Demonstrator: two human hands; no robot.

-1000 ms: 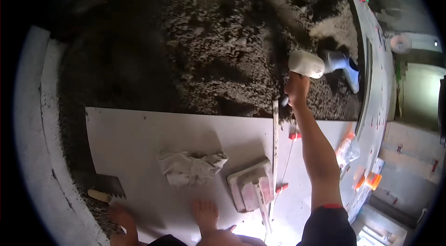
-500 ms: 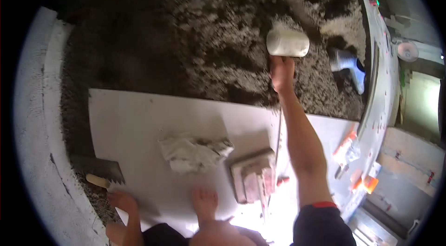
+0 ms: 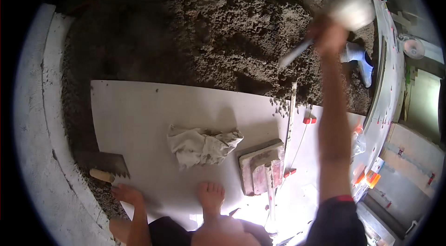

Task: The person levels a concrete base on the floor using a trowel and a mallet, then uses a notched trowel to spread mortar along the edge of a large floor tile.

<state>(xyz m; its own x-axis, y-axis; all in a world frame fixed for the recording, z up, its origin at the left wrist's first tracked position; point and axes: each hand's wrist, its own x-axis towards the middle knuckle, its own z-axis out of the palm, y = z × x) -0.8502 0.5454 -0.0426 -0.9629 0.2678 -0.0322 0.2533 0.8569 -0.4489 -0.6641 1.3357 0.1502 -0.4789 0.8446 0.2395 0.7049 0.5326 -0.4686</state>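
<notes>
My right hand [image 3: 330,38] is stretched out to the far right, above rough grey-brown mortar [image 3: 232,37]. It is closed round a mallet with a thick white head [image 3: 355,11], blurred by motion; the handle juts toward the lower left. Low at the left, my left hand [image 3: 126,194] rests at the edge of a large pale tile [image 3: 134,116], fingers spread and seemingly holding nothing. Just beyond it lies a notched trowel [image 3: 109,164] with a wooden handle. A crumpled whitish cloth [image 3: 200,146] and a float with a long pale handle [image 3: 262,167] lie on the tile.
My bare foot [image 3: 212,196] stands on the tile. A pale strip [image 3: 291,116] and red clips on a string [image 3: 309,120] are near the right joint. A blue-white boot-shaped object [image 3: 362,65] lies on the mortar. A low pale wall [image 3: 39,120] runs along the left.
My right hand has swung the mallet up and to the right, off the mortar near the tile's far edge. Its handle now shows. My left hand stays about where it was.
</notes>
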